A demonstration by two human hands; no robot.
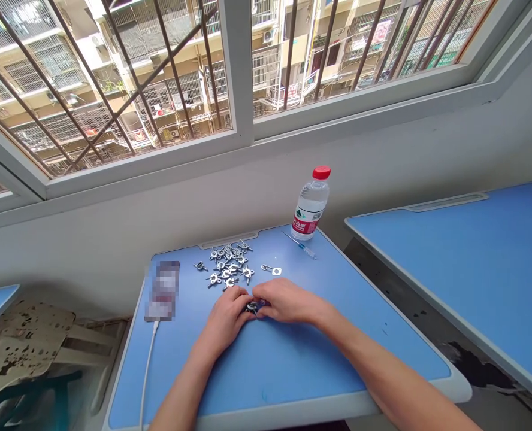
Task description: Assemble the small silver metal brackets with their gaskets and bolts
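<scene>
Both hands meet near the middle of the blue desk [266,371]. My left hand [230,310] is closed, its fingertips on a small dark and silvery piece [253,306]. From the other side, my right hand [284,300] pinches the same piece, which the fingers partly cover. Just beyond the hands lies a loose pile of several small metal parts [227,263] with thin pins. To the right of the pile, a flat metal plate with a round hole [276,272] lies beside a small metal part [266,267].
A red-capped water bottle [310,206] stands at the desk's back right, near a slim blue-tipped syringe or screwdriver [305,248]. On the left lies a blurred phone [162,291] with a white cable [147,365]. Another blue desk [464,251] stands to the right.
</scene>
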